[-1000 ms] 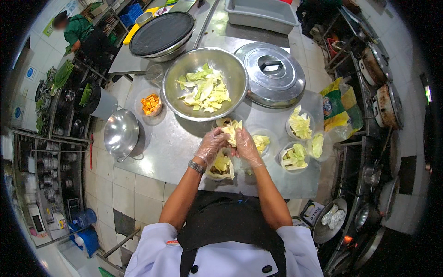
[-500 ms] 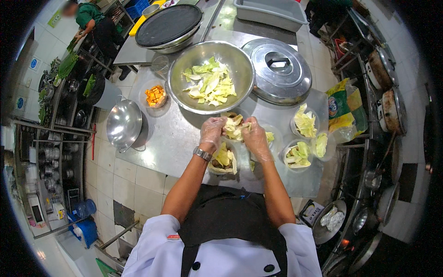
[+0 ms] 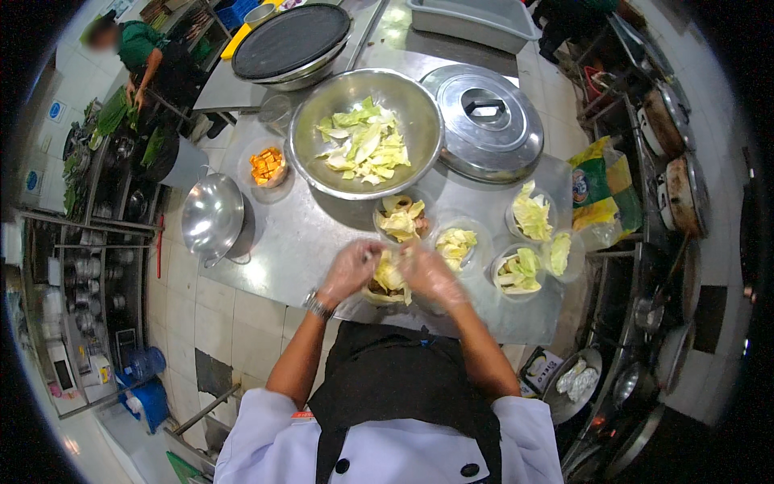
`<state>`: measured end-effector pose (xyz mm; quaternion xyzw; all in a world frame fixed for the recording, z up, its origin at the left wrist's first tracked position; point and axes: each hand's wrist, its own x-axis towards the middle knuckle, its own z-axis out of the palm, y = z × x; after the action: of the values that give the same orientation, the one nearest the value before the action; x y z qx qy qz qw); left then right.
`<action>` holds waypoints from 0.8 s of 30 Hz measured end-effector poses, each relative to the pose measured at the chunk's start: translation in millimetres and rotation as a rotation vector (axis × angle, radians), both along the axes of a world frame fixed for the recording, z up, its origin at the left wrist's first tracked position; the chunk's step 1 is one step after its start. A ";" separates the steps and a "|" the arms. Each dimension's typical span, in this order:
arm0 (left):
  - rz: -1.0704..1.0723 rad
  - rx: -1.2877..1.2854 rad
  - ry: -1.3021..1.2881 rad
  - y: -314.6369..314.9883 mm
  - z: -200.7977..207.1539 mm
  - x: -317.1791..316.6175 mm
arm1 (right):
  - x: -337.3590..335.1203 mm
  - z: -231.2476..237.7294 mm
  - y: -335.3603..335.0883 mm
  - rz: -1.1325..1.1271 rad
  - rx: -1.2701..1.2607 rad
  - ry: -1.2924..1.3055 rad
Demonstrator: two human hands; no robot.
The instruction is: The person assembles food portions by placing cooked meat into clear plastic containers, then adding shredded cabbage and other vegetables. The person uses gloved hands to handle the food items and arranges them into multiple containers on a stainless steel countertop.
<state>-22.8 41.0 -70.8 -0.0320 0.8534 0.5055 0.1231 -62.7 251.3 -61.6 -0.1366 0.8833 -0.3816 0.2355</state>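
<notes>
My left hand (image 3: 351, 268) and my right hand (image 3: 433, 276), both in clear plastic gloves, are slightly blurred above the nearest tub of cut cabbage (image 3: 389, 276). The fingers of each are curled in; whatever lies between the fingertips cannot be made out. Pale cabbage shows between the two hands, and they partly cover the tub. Just beyond them stands a tub with cabbage over brownish pieces (image 3: 402, 218). To its right is another cabbage tub (image 3: 456, 246). A large steel bowl (image 3: 300, 173) behind these holds loose cabbage leaves (image 3: 367, 145).
More cabbage tubs (image 3: 518, 273) stand at the right. A steel lid (image 3: 512, 137) lies beside the bowl. Orange cubes (image 3: 267, 166) fill a tub at the left, near an empty steel wok (image 3: 214, 218). A co-worker (image 3: 149, 52) works at the far left. Pans line the right side.
Both hands have come back toward me, from the middle tub to the nearest one, and moved slightly apart. The cabbage in the middle tub is now uncovered. The co-worker has leaned over green leaves.
</notes>
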 end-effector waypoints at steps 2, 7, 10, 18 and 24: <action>-0.033 -0.187 0.166 -7.4 -3.0 35.1 | 20.4 4.4 -25.3 0.028 0.042 0.075; 0.049 -0.249 0.325 -1.4 -17.3 65.3 | 35.5 -14.2 -41.3 0.007 0.050 0.097; 0.129 -0.078 0.276 4.2 -13.6 62.1 | 29.4 -26.3 -29.5 -0.041 -0.116 0.236; -0.023 0.024 0.346 -3.0 -20.6 52.6 | 32.9 34.8 67.9 -0.189 0.090 -0.024; -0.344 -0.454 0.318 -9.6 -42.2 45.1 | 94.2 -87.3 60.8 -0.322 0.289 0.399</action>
<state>22.3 31.3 -113.0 0.1654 0.9457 0.2729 0.0615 31.5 312.0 -148.9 -0.0321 0.9678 -0.2496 0.0105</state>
